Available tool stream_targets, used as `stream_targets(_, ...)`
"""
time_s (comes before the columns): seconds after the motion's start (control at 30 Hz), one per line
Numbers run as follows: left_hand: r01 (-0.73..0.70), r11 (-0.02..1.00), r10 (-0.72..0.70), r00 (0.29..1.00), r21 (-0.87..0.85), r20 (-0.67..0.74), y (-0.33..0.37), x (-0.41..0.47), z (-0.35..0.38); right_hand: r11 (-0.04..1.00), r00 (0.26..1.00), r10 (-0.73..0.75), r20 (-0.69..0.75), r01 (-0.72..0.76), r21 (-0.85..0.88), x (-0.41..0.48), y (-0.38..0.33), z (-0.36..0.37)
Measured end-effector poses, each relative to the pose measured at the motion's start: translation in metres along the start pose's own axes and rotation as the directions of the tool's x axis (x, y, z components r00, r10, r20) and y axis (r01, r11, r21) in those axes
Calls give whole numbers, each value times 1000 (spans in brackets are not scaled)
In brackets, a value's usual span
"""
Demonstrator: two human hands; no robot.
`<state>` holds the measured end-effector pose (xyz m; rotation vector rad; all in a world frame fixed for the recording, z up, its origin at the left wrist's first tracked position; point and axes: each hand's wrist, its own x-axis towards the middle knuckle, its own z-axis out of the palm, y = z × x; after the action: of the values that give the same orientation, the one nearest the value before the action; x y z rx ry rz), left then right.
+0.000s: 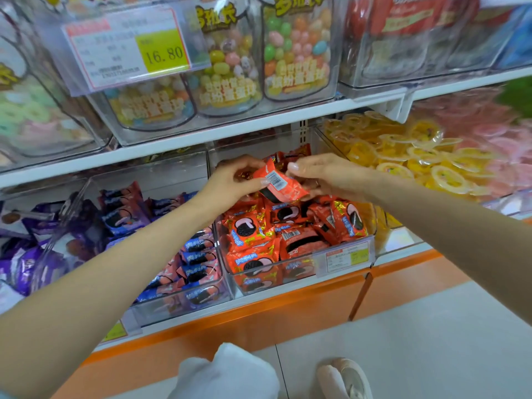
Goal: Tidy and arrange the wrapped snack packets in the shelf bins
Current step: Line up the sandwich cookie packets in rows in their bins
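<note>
One orange packet [283, 187] between left hand [230, 180], right hand [325, 175]

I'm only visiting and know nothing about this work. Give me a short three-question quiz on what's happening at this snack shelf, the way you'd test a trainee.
1. True or false: the left hand alone holds the orange packet.
2. What on that packet faces the camera? A) a cookie picture B) a barcode C) plain foil
3. Fill in: the yellow price tag above reads ____.

Key: 1 false, the right hand pinches it too; 2 B; 3 16.80.
</note>
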<state>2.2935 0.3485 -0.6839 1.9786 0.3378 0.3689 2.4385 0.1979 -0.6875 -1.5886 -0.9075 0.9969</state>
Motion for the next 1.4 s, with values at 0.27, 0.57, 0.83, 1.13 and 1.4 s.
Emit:
stream_targets(0.27,236,852,-189,971,-468,146,2,-7,0,988,963,-116,-244,88,-123,-1,5,3)
stream_targets(0.57,87,978,-109,989,-192,-103,1,-4,8,1000,975,14,-220,-7,30,0,6,8)
stream_targets(0.83,-23,964,-4,995,-266,-98,-2,-2,10,980,992,4,-130,22,199,-1,-3,8)
stream_targets(1.13,7,971,28,989,239,-143,-5,-7,-9,898,969,-127,-210,23,-439,20,6,6)
stream_targets(1.4,-11,919,34,998,394,-51,-9,-10,-11,406,990,-103,96,130,-905,26,19,14)
